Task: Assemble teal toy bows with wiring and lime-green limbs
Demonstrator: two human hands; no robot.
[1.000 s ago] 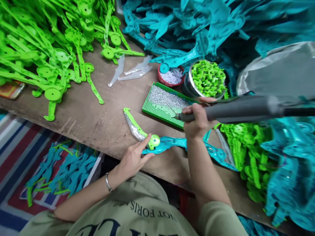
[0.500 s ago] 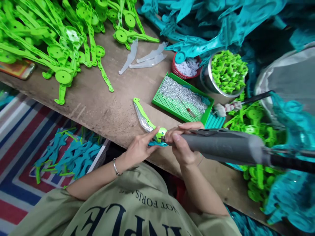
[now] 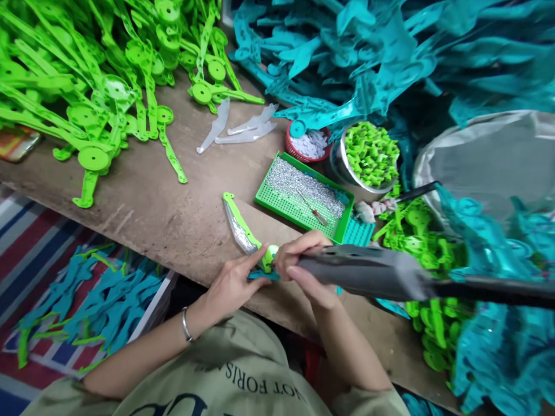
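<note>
My left hand [image 3: 236, 283] pinches the end of a green and teal plastic piece [image 3: 245, 228] that has a silvery blade-shaped part along its side. The piece lies at the table's near edge. My right hand [image 3: 306, 266] is wrapped round the front of a grey power screwdriver [image 3: 368, 270], whose tip points left at the round green end of the piece. My right fingers hide part of the tip, so its exact contact is hard to see.
A green tray [image 3: 307, 196] holds small metal screws and a red-handled screwdriver. Behind it are a red basket [image 3: 307, 144] and a tub [image 3: 368, 156] of green parts. Green pieces [image 3: 93, 115] pile up left, teal pieces [image 3: 338, 52] at the back. A box of assembled pieces stands below left.
The camera view has shifted, so the table's things appear lower and further left. Both hands keep their hold on the plastic piece and the power screwdriver.
</note>
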